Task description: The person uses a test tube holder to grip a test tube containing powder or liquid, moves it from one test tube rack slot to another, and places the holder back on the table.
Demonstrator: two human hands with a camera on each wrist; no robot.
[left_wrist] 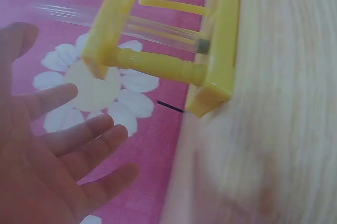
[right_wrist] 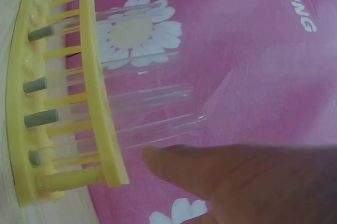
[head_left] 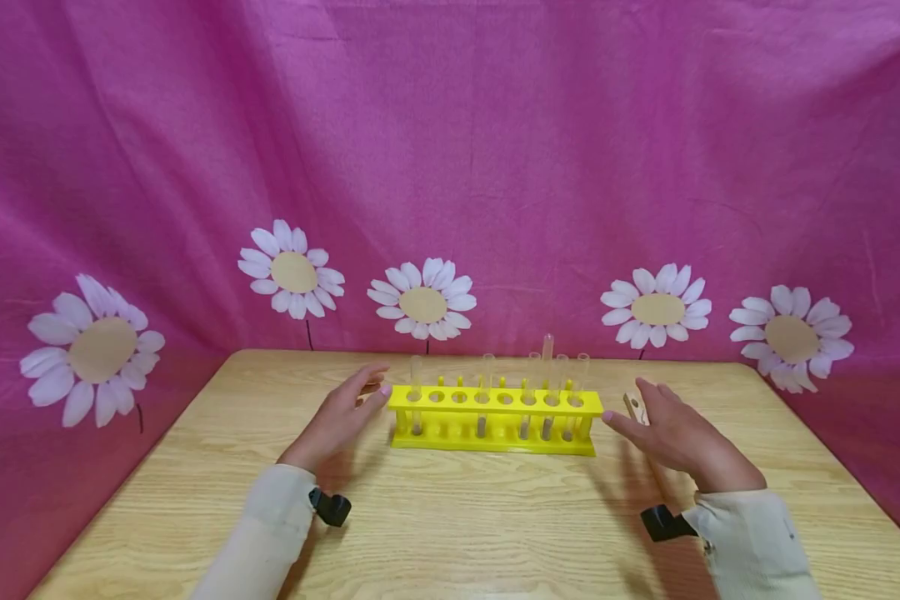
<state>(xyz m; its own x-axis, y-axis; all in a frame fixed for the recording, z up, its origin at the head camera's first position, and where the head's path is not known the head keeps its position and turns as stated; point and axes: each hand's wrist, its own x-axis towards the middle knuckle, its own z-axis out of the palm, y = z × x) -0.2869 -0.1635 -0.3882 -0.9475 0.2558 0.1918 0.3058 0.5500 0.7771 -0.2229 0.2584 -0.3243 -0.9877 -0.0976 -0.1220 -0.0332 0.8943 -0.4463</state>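
Note:
A yellow test tube rack stands on the table, with several clear test tubes upright in its holes and dark grey matter at their bottoms. One more tube rises behind the others at the back row of pegs. My left hand is beside the rack's left end, fingers spread and nothing in them, as the left wrist view also shows. At the opposite end, my right hand has its thumb pointing at the rack's corner. Partly under that hand lies a wooden test tube clamp.
The wood-grain table reaches back to a pink curtain with large white flowers. Dark wrist cameras sit at the cuffs of both light sleeves.

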